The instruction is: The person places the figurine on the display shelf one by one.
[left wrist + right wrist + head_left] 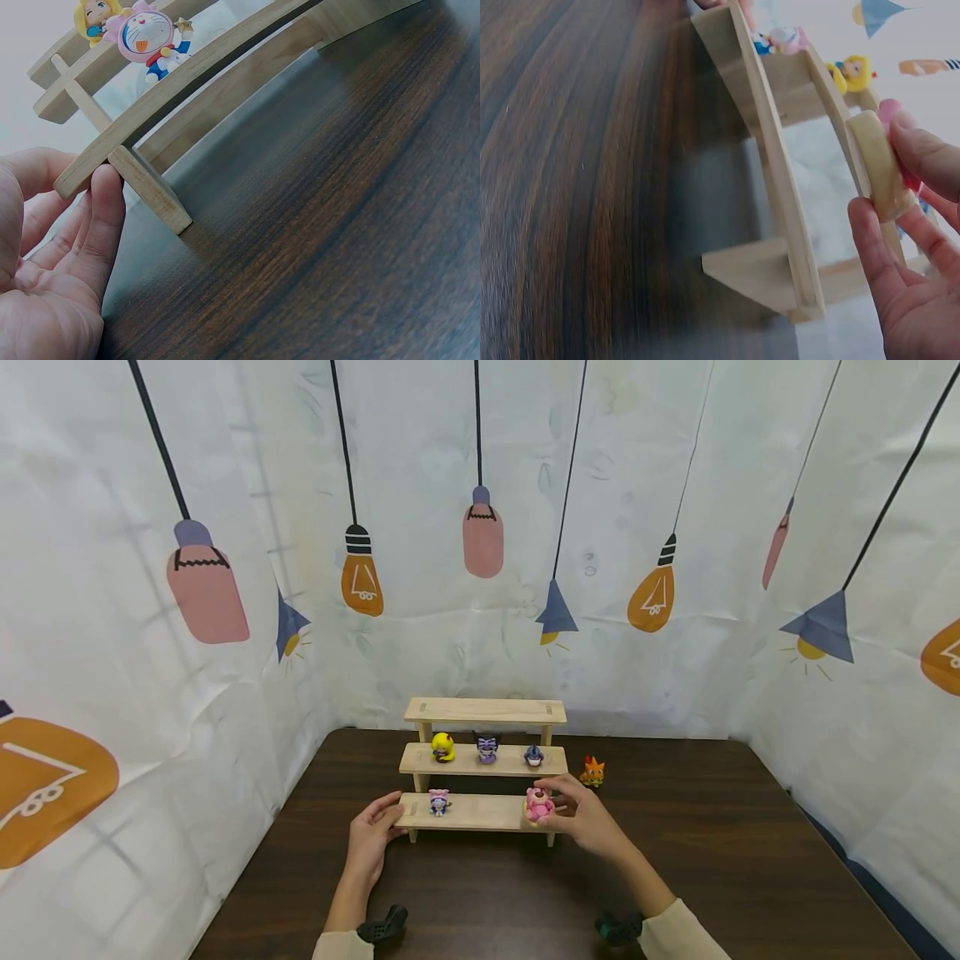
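My right hand [588, 821] pinches a pink bear figurine [538, 805] at the right end of the lowest step of a three-step wooden display stand [480, 812]. In the right wrist view, the bear's cream-coloured rounded piece [881, 165] is between thumb and fingers, apart from the step's front edge. With my left hand [369, 837] I grip the left end of that same step; in the left wrist view, fingers [106, 206] lie against its underside. A pink-hooded Doraemon figurine [438, 802] stands on the step near that hand.
The middle step holds a yellow-haired figurine [442, 747], a purple-and-black figurine [487, 748] and a small dark blue figurine [533, 756]. An orange figurine [592, 772] stands on the dark wooden table [720, 852], right of the stand. Behind hangs a lamp-patterned white curtain [450, 652].
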Available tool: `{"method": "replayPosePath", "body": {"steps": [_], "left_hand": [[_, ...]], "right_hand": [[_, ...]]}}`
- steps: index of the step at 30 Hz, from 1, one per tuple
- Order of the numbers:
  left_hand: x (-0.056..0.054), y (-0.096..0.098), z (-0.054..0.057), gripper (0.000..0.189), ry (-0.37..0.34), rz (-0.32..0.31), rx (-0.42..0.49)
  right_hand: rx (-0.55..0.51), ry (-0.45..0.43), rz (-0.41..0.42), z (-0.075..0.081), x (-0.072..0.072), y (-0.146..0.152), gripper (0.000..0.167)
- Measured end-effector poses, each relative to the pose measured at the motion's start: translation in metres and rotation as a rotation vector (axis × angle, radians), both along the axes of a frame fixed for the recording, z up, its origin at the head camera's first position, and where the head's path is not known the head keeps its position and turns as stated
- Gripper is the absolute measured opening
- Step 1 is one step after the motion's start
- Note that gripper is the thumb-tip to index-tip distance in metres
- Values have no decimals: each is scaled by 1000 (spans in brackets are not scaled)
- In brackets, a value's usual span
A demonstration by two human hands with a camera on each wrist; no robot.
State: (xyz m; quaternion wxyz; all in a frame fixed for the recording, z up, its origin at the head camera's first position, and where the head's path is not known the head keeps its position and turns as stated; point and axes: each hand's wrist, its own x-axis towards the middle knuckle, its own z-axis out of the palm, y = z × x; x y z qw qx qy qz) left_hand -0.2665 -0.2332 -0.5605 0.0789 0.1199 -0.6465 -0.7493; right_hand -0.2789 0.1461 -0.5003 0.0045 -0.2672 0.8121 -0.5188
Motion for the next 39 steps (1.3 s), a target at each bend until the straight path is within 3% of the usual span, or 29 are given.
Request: {"method": "replayPosePath", "body": {"steps": [11,23,39], "left_hand": [[-1,-1,-2,43,-4,2,3],[-1,0,-2,43,6,8,-2],[0,1,-2,43,20,9,-9]], "right_hand": [[17,-11,-37,-3,0,-30,51],[-7,8,-11,-14,-3,-61,52],[11,20,-50,-20,-6,-83,50]]}}
